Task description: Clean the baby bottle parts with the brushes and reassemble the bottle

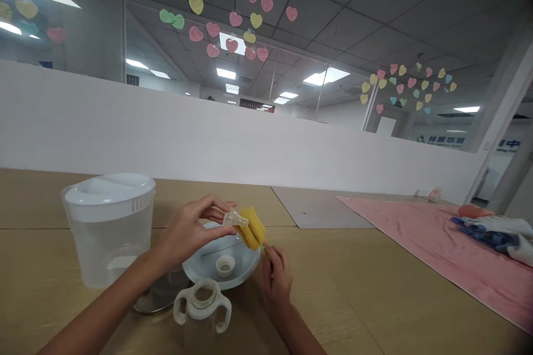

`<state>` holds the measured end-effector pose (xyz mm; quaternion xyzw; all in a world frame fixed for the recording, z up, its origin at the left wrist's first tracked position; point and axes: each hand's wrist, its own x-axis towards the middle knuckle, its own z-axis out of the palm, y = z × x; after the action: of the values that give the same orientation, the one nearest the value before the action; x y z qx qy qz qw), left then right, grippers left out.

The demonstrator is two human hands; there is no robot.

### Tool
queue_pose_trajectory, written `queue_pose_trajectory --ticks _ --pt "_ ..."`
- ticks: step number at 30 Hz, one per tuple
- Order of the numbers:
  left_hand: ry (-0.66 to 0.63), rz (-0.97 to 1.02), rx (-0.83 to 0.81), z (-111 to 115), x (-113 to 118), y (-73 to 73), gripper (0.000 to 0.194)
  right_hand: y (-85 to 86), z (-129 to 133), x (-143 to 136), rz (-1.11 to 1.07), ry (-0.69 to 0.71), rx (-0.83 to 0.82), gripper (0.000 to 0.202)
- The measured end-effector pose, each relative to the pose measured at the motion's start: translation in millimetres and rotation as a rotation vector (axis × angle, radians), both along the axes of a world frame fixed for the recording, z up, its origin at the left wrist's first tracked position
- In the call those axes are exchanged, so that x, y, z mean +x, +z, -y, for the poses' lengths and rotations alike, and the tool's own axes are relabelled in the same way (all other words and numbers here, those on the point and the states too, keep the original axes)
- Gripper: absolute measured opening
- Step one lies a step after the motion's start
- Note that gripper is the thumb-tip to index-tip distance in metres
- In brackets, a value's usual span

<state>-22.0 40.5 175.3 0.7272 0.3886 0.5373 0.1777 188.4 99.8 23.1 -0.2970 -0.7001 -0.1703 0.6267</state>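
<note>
My left hand (195,227) pinches a clear bottle nipple (235,219) on its side above a pale blue basin. A yellow sponge brush (252,227) is right beside the nipple, its green handle held in my right hand (277,277). Inside the basin (245,266) sits a white ring cap (225,266). In front of it, near me, stands a clear bottle with two white handles (203,302), open at the top. A round metal dish (156,297) lies partly hidden behind my left forearm and the bottle.
A clear pitcher with a white lid (110,222) stands at the left. To the right, a pink cloth (437,249) carries a pile of clothes (495,233). A low white wall (250,150) with glass above runs behind the wooden table (341,283).
</note>
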Motion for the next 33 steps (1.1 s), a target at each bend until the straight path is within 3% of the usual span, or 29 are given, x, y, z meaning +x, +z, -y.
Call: queue_pose_trajectory --ticks 10,20,25,29,33 --pt "0.019 -0.026 0.036 1.4 0.2 -1.0 0.02 1.8 1.0 -0.9 -0.056 0.023 -0.027 0.03" --pt "0.128 -0.345 0.754 2.7 -6.9 -3.8 0.013 -1.7 -2.1 -0.9 -0.103 -0.007 -0.047 0.03" --pt "0.246 -0.539 0.886 -0.6 -10.0 -5.7 0.014 0.5 -1.2 -0.4 -0.176 -0.066 -0.02 0.032" --pt "0.302 -0.658 0.94 -6.3 -11.0 -8.6 0.013 3.0 0.5 -0.6 -0.084 -0.005 0.09 0.046" --pt "0.355 -0.683 0.95 -10.6 -12.5 -10.7 0.018 1.3 0.2 0.2 0.002 0.021 0.093 0.053"
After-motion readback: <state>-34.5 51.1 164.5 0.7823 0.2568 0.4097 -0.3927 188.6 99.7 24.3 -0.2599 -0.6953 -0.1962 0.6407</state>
